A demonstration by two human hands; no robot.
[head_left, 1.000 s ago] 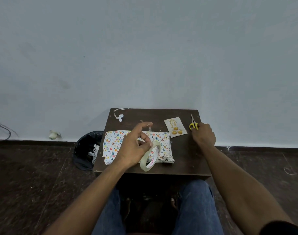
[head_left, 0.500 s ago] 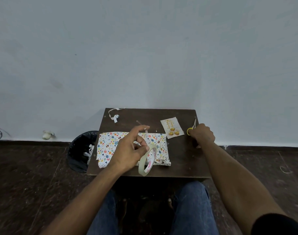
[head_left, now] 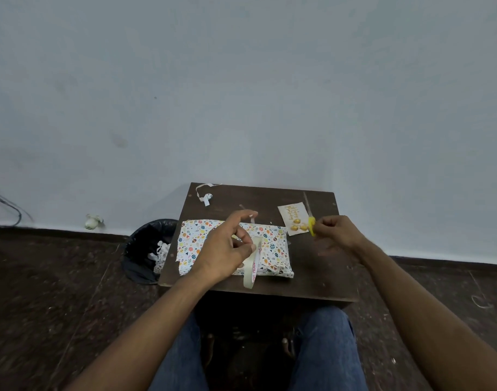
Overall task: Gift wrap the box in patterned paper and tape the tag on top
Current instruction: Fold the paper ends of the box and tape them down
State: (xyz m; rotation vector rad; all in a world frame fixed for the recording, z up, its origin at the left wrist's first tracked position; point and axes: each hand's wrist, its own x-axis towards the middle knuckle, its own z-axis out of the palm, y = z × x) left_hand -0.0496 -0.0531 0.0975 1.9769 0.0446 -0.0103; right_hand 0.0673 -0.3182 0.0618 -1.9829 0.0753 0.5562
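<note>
In the lower middle of the frame stands a small dark table (head_left: 312, 266). On its left half lies the box (head_left: 272, 244), already covered in white paper with small coloured figures. The left hand (head_left: 227, 246) hovers over the box and holds a tape roll (head_left: 251, 266), the thumb and the fingers curled around the ring; the roll stands on its edge above the near side of the box. To the right of the box, near the far right part of the table, lies the tag (head_left: 293, 218), a pale card with golden marks. The right hand (head_left: 337, 231) is just beside it, the fingers curled around the yellow scissors (head_left: 310, 222), whose blades point up in the frame, over the tag.

At the left of the table, on the dark floor, stands a black bin (head_left: 140, 249). Inside it lie white scraps of paper (head_left: 159, 253).
</note>
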